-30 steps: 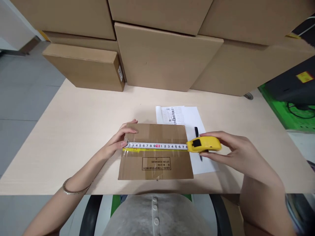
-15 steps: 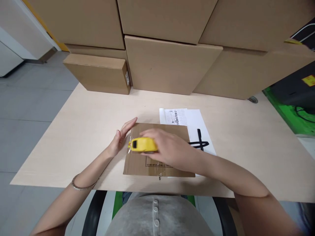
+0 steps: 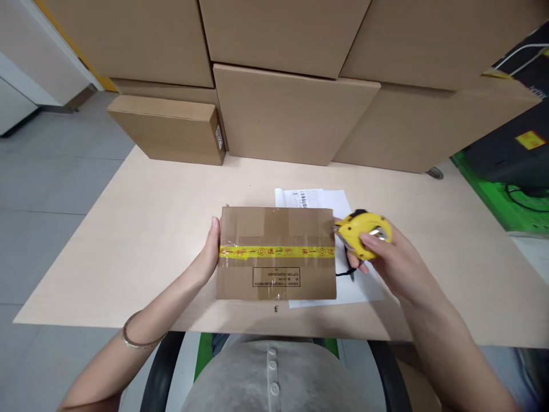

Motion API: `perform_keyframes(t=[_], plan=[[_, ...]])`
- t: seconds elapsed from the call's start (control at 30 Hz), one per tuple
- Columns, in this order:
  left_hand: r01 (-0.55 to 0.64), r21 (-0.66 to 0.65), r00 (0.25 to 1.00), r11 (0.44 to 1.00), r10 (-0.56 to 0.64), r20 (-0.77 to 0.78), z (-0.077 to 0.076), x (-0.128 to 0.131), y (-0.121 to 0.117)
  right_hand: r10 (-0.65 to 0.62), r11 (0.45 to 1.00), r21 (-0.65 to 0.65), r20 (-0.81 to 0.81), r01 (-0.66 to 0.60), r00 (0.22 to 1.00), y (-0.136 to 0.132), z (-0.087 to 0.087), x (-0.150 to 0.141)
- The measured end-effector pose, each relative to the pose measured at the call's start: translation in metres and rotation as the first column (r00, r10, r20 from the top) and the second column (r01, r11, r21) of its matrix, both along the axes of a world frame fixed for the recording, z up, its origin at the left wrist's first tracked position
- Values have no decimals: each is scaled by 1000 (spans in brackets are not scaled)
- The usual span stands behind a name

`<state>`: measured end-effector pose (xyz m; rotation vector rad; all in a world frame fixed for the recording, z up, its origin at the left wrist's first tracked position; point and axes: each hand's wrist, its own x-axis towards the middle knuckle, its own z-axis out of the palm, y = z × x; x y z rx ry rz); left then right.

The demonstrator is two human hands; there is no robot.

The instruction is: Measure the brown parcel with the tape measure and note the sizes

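A small brown cardboard box is in front of me, with a yellow strip of printed tape running across its top. My left hand grips the box's left side, most of its fingers hidden behind the edge. At the right side, my right hand is closed around a yellow tape measure, whose metal end hook is beside the box's right edge. From it hangs a black strap. Partly under the box lie white paper sheets.
Large cardboard boxes are stacked along the back of the wooden table. At the back left stands a flatter carton. Dark equipment sits on a green surface at the right.
My right hand has moved the tape measure from above the box's left part to its right edge, uncovering the yellow strip. My left hand has closed in on the box's left side.
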<state>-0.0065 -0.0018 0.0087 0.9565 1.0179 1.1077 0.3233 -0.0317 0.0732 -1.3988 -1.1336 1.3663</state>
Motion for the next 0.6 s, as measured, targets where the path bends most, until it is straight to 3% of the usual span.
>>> perform_keyframes(t=[0.07,0.17,0.23,0.33,0.5,0.6], plan=[[-81,70,997,994,81,8,8,3,3,-19,995,96,-9,20,1000,-18,4,5],[-161,309,987,937,155,44,12,2,6,22,991,135,-16,-20,1000,-42,0,17],[-141,374,989,917,146,14,8,-2,5,91,990,111,8,-91,996,-55,-5,23],[-38,346,997,937,57,-44,-1,-9,2,172,978,104,107,-183,979,-64,-7,30],[-32,399,998,917,52,-41,-3,-13,5,119,917,329,318,-227,941,-41,23,17],[-74,381,997,922,55,62,1,-8,10,236,796,409,471,-447,850,-3,44,-21]])
